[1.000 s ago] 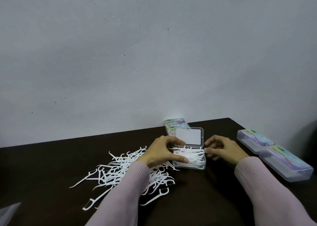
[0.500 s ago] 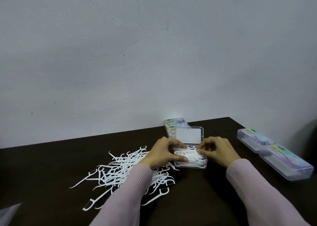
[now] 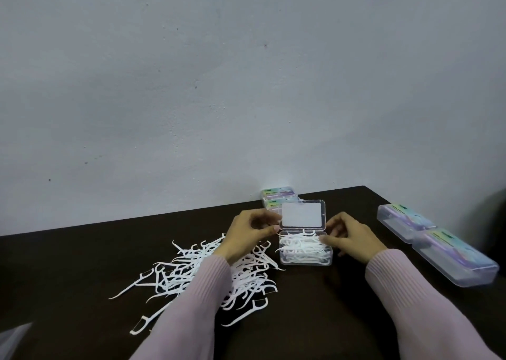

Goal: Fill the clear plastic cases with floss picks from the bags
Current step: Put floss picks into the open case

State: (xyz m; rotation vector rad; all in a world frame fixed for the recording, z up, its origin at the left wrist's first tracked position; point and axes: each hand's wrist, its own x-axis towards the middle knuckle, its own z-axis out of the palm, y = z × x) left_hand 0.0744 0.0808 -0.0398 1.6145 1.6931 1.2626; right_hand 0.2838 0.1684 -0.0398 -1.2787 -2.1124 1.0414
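I see an open clear plastic case (image 3: pixel 305 255) on the dark brown table (image 3: pixel 315 318), just right of centre, its hinged lid (image 3: pixel 302 214) standing up on the far side. The tray is packed with white floss picks (image 3: pixel 302 246) lying crosswise.

My left hand (image 3: pixel 250 235) sits at the left end of the case, thumb and fingers curled; the fingertips (image 3: pixel 271 229) meet at the lid's lower left corner, and it looks like a pinch on that corner. My right hand (image 3: pixel 349 238) is at the right end, fingers curled, with the thumb (image 3: pixel 327 239) pressing on the picks at the tray's right edge; I cannot tell whether the other fingers grip the lid or only touch it. Both arms wear pale pink ribbed sleeves (image 3: pixel 405 294).

To the left of the case, partly under my left forearm, lies a loose heap of white floss picks (image 3: pixel 208 275) scattered on the table.

Just beyond the lid, against the grey wall (image 3: pixel 246 86), is a stack of closed cases with colourful labels (image 3: pixel 278 197). Far right, well apart from the open case, two closed clear cases with pastel labels (image 3: pixel 435 243) lie end to end. A bit of clear plastic (image 3: pixel 13 337) shows at the near left corner.
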